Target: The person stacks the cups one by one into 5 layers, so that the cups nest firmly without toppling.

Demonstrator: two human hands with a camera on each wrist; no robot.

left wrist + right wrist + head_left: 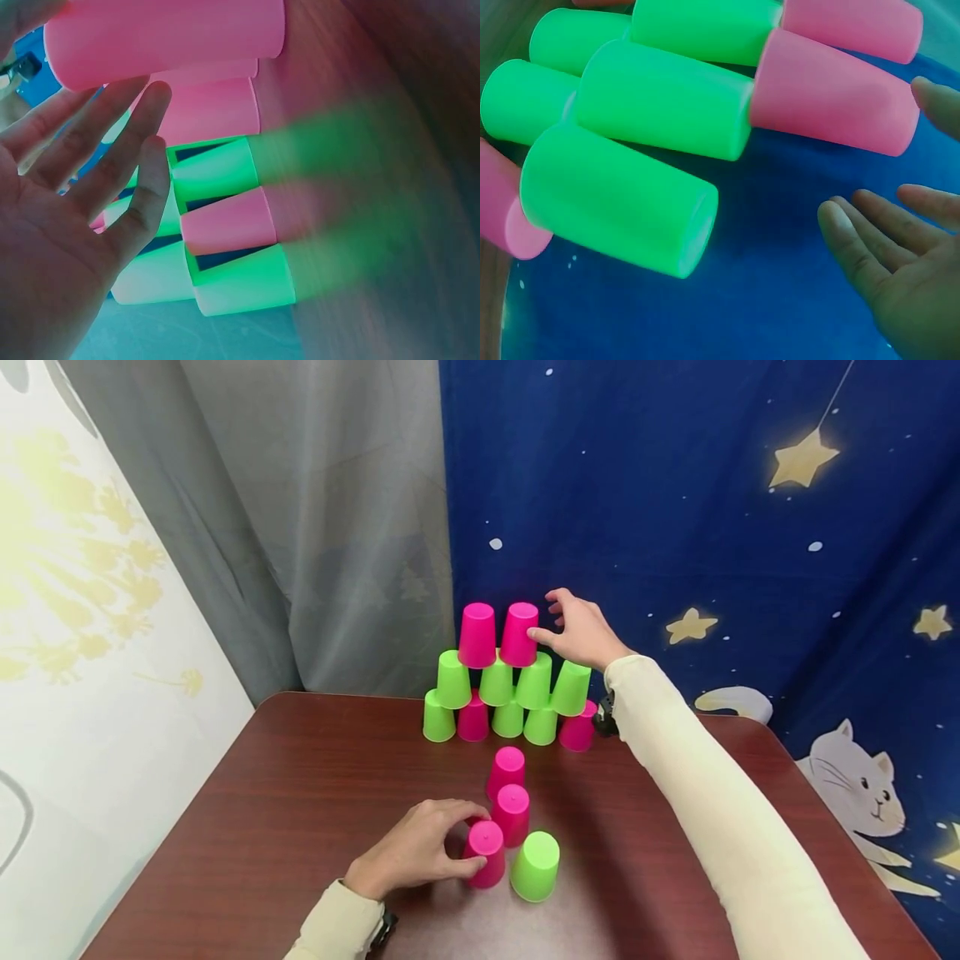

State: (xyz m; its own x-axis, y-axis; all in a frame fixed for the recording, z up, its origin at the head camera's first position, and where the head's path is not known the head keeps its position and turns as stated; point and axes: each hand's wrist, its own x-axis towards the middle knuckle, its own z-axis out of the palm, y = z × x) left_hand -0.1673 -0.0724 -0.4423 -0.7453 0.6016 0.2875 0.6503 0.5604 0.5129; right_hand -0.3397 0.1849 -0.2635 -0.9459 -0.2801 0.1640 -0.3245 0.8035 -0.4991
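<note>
My left hand (420,847) holds the nearest pink cup (486,856), upside down on the table, between thumb and fingers; the left wrist view shows the other fingers stretched out beside this cup (165,41). My right hand (585,628) is spread beside the right-hand pink cup (519,637) of the pyramid's top row. In the right wrist view its thumb (939,105) is close to that cup's closed end (840,94); touch cannot be told. Another pink cup (477,637) stands left of it. Below are a row of green cups (453,680) and a mixed bottom row.
Two pink cups (509,770) stand in a line between the pyramid and my left hand. A green cup (536,867) is at the near right. The rightmost second-row green cup (572,688) leans. Behind the brown table (322,785) hang grey and blue curtains (637,485).
</note>
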